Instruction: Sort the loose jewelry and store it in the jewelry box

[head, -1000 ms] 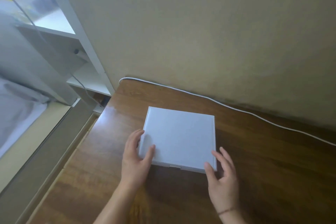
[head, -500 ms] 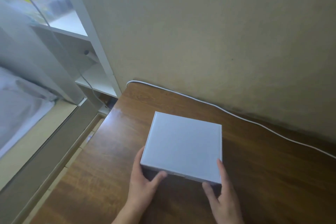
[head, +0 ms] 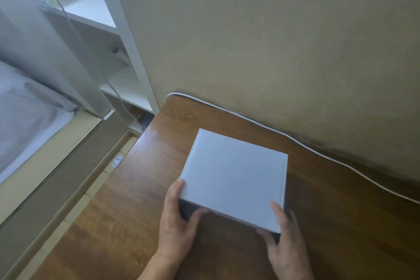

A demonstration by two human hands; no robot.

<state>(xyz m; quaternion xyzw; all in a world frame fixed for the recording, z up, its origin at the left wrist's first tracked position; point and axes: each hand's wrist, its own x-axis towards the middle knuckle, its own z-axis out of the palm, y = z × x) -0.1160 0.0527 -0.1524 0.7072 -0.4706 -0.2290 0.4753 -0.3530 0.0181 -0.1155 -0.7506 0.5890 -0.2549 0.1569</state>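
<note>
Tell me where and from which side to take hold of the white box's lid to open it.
Take the lid of the white box by its two near corners, from the near side. That edge faces the person, and the left hand and right hand already grip there; the far edge lies toward the wall.

The jewelry box (head: 234,177) is plain white with a pale blue tint and no pattern on its lid. The surface (head: 141,200) is dark brown wood with streaky grain lines. A thin white cable (head: 302,144) runs along its far edge. The wall (head: 272,41) is dull beige. The shelf (head: 127,52) is white. The bed sheet (head: 25,125) is pale grey-white.
</note>
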